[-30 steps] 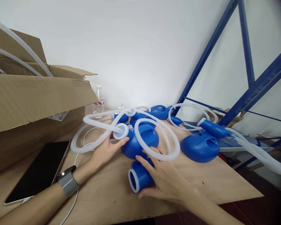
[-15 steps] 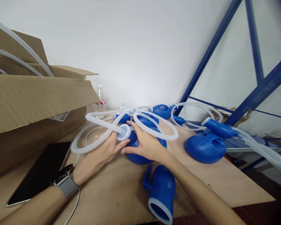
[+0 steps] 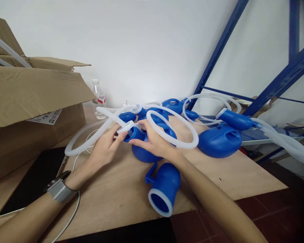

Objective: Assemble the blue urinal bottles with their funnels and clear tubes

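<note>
Two hands on one blue plastic bottle w/ white tube.
Left hand (image 3: 105,146) pinches white ring cap (image 3: 126,128); right hand (image 3: 152,143) grips blue neck (image 3: 134,134); cap not yet seated, mid-surface.

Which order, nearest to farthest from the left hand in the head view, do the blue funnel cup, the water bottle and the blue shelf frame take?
Measured from the left hand:
1. Water bottle, behind the hand, by the wall and the cardboard box.
2. Blue funnel cup, right of the hand at the table's near edge; nearly as close as the bottle.
3. Blue shelf frame, far right, clearly farthest.
</note>
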The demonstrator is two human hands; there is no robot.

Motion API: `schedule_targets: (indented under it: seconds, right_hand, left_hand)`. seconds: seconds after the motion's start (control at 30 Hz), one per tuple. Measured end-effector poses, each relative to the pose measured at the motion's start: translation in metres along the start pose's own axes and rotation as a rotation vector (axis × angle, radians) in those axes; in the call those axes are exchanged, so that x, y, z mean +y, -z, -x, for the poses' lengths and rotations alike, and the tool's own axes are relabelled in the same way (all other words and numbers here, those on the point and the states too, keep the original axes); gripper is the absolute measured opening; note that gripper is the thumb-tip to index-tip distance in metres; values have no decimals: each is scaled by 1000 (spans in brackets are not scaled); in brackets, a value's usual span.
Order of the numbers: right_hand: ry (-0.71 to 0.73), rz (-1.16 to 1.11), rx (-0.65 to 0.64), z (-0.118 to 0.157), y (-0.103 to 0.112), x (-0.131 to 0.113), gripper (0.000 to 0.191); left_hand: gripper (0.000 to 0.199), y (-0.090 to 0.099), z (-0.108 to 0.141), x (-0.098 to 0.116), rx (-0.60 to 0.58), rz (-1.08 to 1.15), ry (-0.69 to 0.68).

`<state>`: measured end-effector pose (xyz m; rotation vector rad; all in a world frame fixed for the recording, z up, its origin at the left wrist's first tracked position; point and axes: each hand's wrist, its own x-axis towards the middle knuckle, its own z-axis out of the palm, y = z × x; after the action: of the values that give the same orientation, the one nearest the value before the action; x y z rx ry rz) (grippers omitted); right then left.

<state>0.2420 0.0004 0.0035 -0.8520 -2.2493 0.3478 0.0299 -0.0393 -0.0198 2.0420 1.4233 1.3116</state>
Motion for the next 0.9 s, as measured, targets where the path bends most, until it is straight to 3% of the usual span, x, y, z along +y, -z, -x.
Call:
schedule_targets:
  seconds: [0.13,0.4,0.57,0.9]
  right_hand:
    - [23,-261,-33,0,7,6,29]
    - [12,-186,-8,-3,10,9,48]
    - [79,-128,69,-5,9,9,48]
    - [94,3,72,-14,12,8,51]
  left_hand:
    - [54,-7,2,3,21,179,11]
    - [57,-16,14,5,218,132,41]
    - [56,-16,13,3,216,66,5]
    - [43,-14,-6,2,213,27,-50]
